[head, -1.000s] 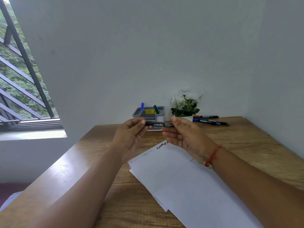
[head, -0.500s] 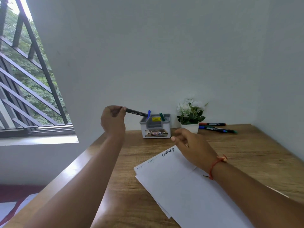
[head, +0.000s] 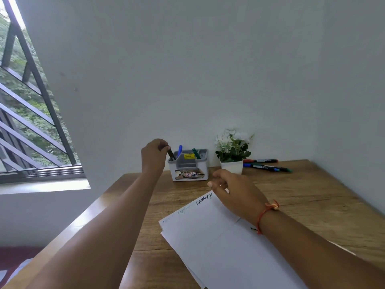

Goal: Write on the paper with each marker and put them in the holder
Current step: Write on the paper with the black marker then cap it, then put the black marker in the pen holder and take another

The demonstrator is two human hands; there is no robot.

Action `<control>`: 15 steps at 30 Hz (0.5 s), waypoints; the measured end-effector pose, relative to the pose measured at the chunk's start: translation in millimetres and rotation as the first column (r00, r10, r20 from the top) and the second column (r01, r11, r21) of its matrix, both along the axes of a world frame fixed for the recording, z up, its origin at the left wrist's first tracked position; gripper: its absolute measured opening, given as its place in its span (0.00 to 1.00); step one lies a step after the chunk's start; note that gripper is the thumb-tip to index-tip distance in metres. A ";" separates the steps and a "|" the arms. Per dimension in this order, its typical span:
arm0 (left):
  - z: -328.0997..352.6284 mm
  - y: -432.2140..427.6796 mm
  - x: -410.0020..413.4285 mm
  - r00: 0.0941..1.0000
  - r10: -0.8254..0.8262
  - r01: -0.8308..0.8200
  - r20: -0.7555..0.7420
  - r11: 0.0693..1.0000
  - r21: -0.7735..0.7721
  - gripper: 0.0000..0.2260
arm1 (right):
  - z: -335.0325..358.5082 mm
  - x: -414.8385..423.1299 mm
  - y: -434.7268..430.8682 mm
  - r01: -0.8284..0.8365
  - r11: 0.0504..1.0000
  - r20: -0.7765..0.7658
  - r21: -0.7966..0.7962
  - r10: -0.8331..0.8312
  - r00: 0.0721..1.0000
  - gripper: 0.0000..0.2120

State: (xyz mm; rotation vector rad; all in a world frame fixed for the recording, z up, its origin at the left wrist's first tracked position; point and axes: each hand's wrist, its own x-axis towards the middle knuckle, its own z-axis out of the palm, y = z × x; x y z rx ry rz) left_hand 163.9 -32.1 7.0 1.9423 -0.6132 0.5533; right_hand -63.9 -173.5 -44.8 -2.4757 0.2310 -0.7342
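Fingers (head: 164,145) of the left hand (head: 153,156) pinch a black marker (head: 171,154), tip inside the grey plastic holder (head: 188,165). Right hand (head: 235,191) hovers over white paper (head: 218,236), fingers loose, holding nothing.

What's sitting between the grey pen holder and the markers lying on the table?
A small pot of white flowers stands between the holder and the loose markers, in the head view.

Both forearms are bare along all of their visible length, down to the left hand (head: 154,158) and the right hand (head: 237,197). A thin red thread bracelet (head: 262,215) circles the right wrist. At its upper side the thread carries a small pale orange lump (head: 275,206), whether bead or knot cannot be told; at its lower side a short dark loose end (head: 253,228) sticks out
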 end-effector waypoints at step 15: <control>-42.3 19.9 -92.3 0.986 -0.055 0.064 -0.157 0.997 0.050 0.05 | -6.2 5.0 -1.5 0.035 0.990 -0.070 -0.138 -0.045 0.997 0.21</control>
